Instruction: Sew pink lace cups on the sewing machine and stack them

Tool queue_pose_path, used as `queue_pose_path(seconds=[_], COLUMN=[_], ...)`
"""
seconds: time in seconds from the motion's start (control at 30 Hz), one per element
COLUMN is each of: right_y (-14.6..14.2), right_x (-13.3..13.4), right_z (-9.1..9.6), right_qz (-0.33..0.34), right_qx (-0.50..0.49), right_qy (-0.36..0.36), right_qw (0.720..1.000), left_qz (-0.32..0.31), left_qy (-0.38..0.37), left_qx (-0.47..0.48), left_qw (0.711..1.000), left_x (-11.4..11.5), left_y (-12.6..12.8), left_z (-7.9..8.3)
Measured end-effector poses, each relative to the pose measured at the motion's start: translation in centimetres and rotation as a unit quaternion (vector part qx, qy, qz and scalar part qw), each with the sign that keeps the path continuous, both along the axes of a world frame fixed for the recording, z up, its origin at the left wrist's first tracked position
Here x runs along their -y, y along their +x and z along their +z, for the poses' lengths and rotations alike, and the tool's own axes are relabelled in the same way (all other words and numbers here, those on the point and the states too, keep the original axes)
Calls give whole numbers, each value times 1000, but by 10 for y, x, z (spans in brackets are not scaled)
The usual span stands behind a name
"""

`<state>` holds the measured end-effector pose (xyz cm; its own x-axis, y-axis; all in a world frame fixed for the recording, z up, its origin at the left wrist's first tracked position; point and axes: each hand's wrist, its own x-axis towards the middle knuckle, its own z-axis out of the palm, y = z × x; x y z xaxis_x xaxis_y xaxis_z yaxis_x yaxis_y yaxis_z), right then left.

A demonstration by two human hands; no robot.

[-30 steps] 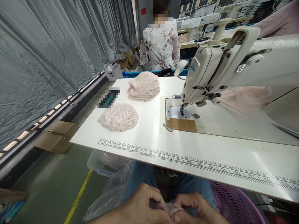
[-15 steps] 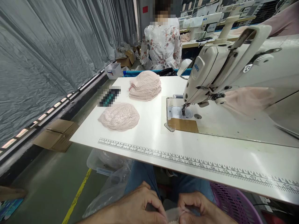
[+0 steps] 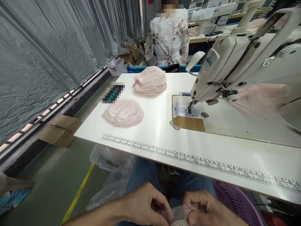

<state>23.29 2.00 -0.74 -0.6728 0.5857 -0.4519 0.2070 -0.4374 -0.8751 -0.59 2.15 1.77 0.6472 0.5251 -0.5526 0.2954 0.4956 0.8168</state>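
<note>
Both my hands are low in my lap, below the table's front edge. My left hand point(image 3: 143, 205) and my right hand point(image 3: 204, 208) have their fingers curled and pinch a small pale pink lace piece point(image 3: 178, 218) between them; most of it is cut off by the frame's bottom. On the white sewing table point(image 3: 164, 138) lie a flat pink lace piece point(image 3: 123, 113) and, farther back, a tall stack of pink lace pieces point(image 3: 150, 81). A cream sewing machine point(image 3: 235, 69) stands at the right with its needle point(image 3: 189, 108) over the plate.
A ruler strip point(image 3: 199, 161) runs along the table's front edge. A purple basket point(image 3: 237, 207) sits at lower right, a plastic bag point(image 3: 113, 185) and bin under the table. Cardboard boxes point(image 3: 61, 130) lie by the grey curtain. Another person in a floral blouse point(image 3: 168, 37) sits beyond the table.
The view has shifted slightly down and left. My hands keep working the lace piece in my lap, fingers moving a little.
</note>
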Motion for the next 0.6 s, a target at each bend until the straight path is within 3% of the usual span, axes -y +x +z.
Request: queue_pose_path(seconds=[0.23, 0.43, 0.6], right_y=[5, 9, 9], right_x=[3, 8, 9], right_z=[-13, -24, -23], right_qz=[-9, -18, -29], right_qx=[1, -14, -19], right_qy=[7, -6, -5], right_qw=[1000, 1000, 999], left_qz=[-34, -8, -26], left_qy=[102, 16, 36], left_qx=[38, -23, -55], left_qw=[993, 1000, 998], left_x=[1, 5, 8], left_y=[-3, -1, -3], left_z=[-7, -5, -7])
